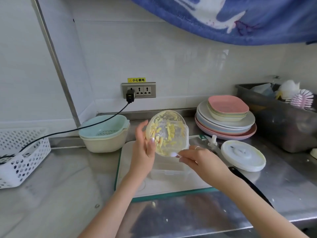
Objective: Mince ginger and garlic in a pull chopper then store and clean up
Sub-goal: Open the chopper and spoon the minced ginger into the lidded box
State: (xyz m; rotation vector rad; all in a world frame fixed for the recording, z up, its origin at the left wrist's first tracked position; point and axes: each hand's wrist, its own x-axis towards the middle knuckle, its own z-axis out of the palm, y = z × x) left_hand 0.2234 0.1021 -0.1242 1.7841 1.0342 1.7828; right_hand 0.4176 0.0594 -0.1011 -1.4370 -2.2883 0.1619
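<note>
My left hand (144, 152) grips the clear chopper bowl (167, 133), thumb on the near rim and fingers behind it. The bowl is tipped with its opening toward me, and yellow minced ginger and garlic sticks to its inside. My right hand (197, 158) reaches in from the right, its extended fingertips touching the bowl's lower rim. Directly below the bowl a clear storage container (169, 172) sits on the white cutting board (130, 186). The white chopper lid (242, 155) lies on the counter to the right, with the blade unit (212, 142) beside it.
A black knife handle (243, 177) lies right of the board. Stacked plates (226, 121) and a grey bin (283, 121) with brushes fill the back right. A green colander in a cream bowl (104, 133) stands back left. A white basket (20, 155) holds a charger cable.
</note>
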